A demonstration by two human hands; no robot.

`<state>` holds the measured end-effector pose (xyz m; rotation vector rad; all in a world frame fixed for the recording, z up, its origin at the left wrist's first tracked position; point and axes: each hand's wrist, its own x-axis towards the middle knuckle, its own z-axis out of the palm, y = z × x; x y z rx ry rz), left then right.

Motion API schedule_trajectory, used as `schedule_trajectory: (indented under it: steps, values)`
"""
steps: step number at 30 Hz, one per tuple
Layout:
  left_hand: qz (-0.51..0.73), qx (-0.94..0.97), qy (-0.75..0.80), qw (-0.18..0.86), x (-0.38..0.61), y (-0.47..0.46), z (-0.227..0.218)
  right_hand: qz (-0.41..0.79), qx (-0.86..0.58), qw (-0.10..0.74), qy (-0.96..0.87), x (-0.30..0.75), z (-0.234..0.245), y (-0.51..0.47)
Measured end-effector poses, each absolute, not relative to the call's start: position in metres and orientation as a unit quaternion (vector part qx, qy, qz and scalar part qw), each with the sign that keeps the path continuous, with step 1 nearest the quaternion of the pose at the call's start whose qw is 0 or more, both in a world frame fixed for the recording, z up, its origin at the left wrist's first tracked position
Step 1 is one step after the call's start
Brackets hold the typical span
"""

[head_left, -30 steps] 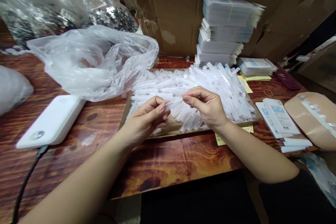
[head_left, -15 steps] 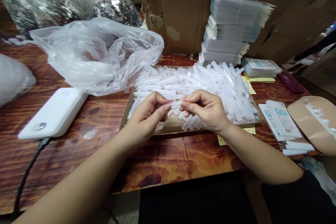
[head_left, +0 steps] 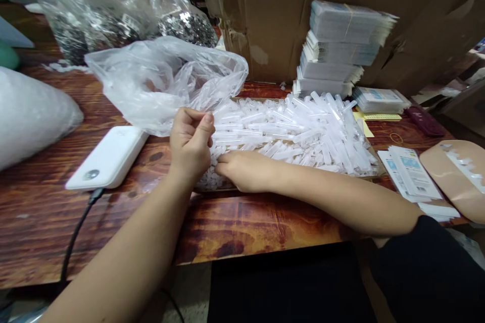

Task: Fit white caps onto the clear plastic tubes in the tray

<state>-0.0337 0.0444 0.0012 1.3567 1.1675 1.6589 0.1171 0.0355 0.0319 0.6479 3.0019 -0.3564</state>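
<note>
My left hand hovers over the near left corner of a shallow cardboard tray. Its thumb and fingers are pinched together right at the lower edge of a crumpled clear plastic bag. Whether they pinch the bag or a small piece, I cannot tell. My right hand has crossed to the left and lies palm down on small clear pieces in that same tray corner, fingertips partly behind my left hand. A heap of clear plastic tubes fills the tray.
A white power bank with a black cable lies left of the tray. Bundled sachet stacks stand against a cardboard wall behind. Loose sachets and a tan pad lie at right, and a bag of shiny bits at back left.
Both hands held one tube between them over the tray. They have parted: my left hand rose to the bag's edge, and my right hand dropped left into the tray's near corner.
</note>
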Motion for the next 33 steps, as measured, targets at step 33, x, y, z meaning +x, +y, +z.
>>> schedule_trajectory:
  steps: [33]
  values:
    - [0.364, 0.71, 0.432, 0.421, 0.0, 0.007, 0.006, -0.175, 0.204, -0.483, 0.833, 0.239, 0.01, 0.028]
